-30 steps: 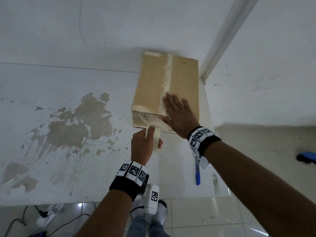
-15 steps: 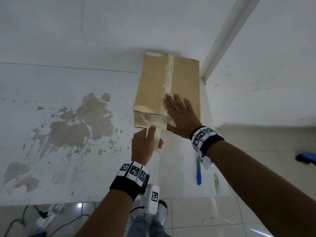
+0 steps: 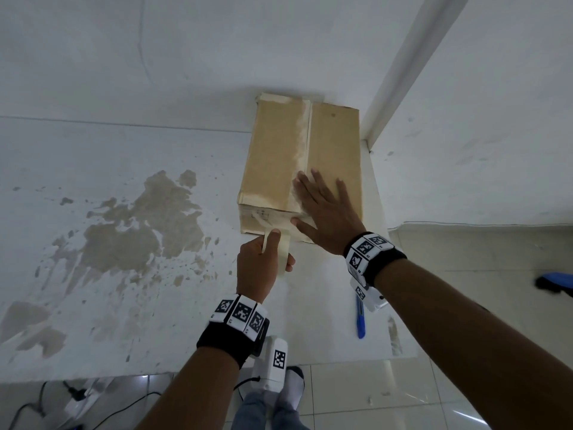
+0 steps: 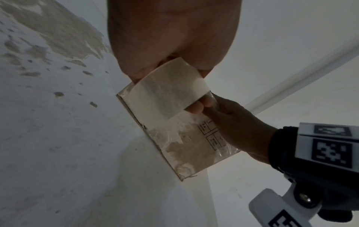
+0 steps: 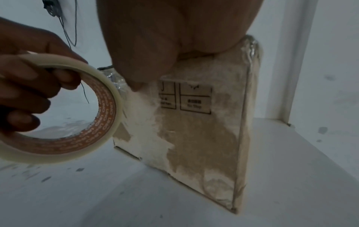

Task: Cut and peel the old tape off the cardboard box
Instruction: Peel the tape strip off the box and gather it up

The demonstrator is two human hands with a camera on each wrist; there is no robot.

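Left hand is gripping a roll of beige masking tape, fingers curled through the core, thumb on top. A strip is running from the roll up onto the near end face of the cardboard box. Right hand is lying flat and spread on the box top at the near edge, thumb pressing on the end face just beside the strip, pinning the box down.

The box is sitting on the white worktop, far right, near the wall corner. Pale old tape residue is running along the top centre seam and patching the end face; clear film is showing at the corners.

Step, as I'm reading it: working the tape at the near end face, pulling toward the body. Next move is calling for steady tension while the right hand is holding the box; any cutting is needing the blue utility knife, lying on the worktop near the right wrist.

Writing: the roll core is showing repeated orange print, illegible. The printed label boxes on the end face are too blurred to read.
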